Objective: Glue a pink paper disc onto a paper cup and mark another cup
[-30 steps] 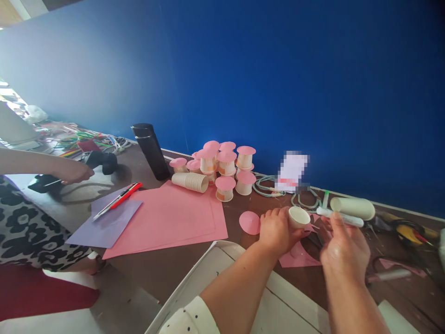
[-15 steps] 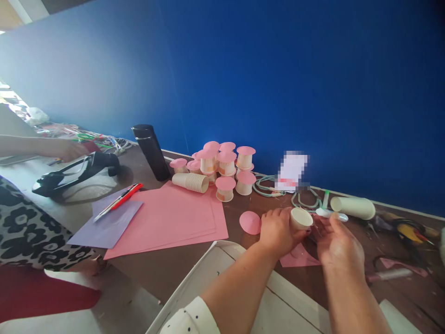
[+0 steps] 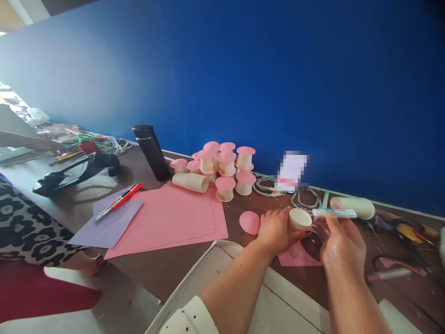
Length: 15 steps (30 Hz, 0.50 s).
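Note:
My left hand (image 3: 277, 230) is closed round a small white paper cup (image 3: 301, 219), whose open mouth tilts toward me. Between the fingers of my right hand (image 3: 342, 239) lies a slim white tube (image 3: 342, 213) with pale blue print, held just right of the cup. Its contents cannot be made out. A pink paper disc (image 3: 250, 223) rests flat beside my left hand. Under both hands lies a cut piece of pink paper (image 3: 299, 256). Behind stand several cups capped with pink discs (image 3: 225, 188), some of them stacked.
Nested paper cups (image 3: 190, 182) lie near pink sheets (image 3: 167, 215). A red box cutter (image 3: 120, 202) rests on purple paper (image 3: 104, 232). Farther left are a black tape dispenser (image 3: 76, 174), a black bottle (image 3: 151, 153) and another person's arm (image 3: 28, 141). Cables (image 3: 269, 185) line the wall.
My right hand has lifted the white tube from the table and turned it level beside the cup. The other person's hand has drawn back to the left.

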Motion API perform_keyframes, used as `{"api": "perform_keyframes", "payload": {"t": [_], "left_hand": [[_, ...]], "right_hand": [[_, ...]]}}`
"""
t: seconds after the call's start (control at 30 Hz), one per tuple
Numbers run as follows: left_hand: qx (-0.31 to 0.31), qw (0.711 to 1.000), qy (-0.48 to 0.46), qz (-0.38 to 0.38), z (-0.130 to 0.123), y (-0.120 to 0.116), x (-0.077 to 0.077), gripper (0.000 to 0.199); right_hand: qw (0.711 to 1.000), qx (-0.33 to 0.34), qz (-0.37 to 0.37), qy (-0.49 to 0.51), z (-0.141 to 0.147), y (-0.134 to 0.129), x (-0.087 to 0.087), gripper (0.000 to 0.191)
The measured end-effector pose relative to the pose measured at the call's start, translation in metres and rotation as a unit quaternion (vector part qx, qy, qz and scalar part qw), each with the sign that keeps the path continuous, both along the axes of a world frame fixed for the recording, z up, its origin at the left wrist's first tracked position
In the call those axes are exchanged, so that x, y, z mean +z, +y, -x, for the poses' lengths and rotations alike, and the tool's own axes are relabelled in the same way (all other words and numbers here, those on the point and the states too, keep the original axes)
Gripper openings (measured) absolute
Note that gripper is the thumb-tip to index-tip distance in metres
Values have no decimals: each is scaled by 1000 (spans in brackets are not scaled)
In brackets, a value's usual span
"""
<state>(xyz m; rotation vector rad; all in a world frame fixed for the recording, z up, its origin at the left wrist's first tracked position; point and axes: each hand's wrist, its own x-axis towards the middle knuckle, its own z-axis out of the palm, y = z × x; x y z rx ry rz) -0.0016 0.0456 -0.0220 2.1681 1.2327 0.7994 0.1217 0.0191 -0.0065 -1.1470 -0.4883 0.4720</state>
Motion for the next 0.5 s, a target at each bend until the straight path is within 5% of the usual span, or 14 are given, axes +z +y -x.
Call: {"api": "perform_keyframes", "payload": {"t": [0.33, 0.5], "left_hand": [[29, 999, -12, 15, -4, -4, -1, 111], [46, 999, -6, 13, -7, -5, -2, 109]], "right_hand": [[998, 15, -7, 57, 3, 2, 4, 53], [997, 23, -11, 67, 7, 0, 7, 52]]}}
